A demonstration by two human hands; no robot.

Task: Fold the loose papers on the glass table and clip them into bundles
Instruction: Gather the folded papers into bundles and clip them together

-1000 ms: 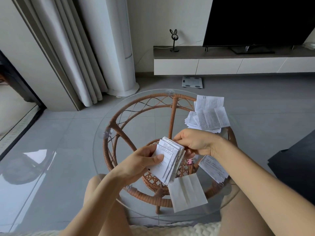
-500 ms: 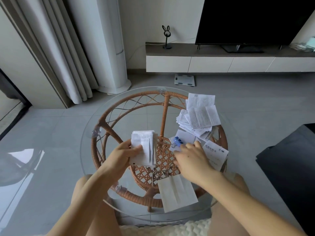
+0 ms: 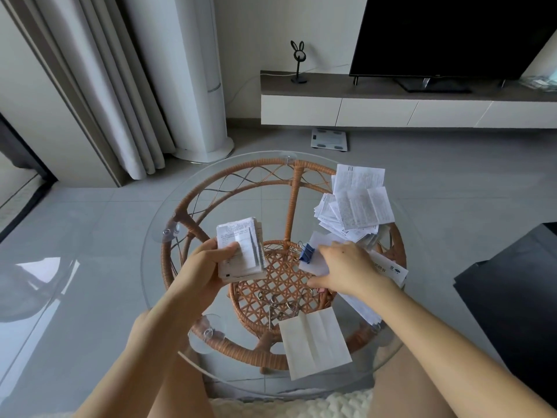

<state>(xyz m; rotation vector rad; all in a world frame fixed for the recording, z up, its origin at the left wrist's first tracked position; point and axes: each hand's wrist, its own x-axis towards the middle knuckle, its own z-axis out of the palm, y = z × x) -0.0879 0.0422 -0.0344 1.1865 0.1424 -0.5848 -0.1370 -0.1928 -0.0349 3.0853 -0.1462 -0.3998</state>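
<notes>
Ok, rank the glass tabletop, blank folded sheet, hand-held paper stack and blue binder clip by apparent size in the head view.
1. glass tabletop
2. blank folded sheet, though it lies nearer the camera
3. paper stack
4. blue binder clip

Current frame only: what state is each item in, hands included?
left hand: holds the folded paper stack.
folded paper stack: lifted, no clip visible on it.
right hand: fingers straight, laid flat beside the blue binder clip.
blue binder clip: lying on the table, not held.
loose paper pile: unfolded, heaped.
creased blank sheet: lying flat.
television: screen dark.
</notes>
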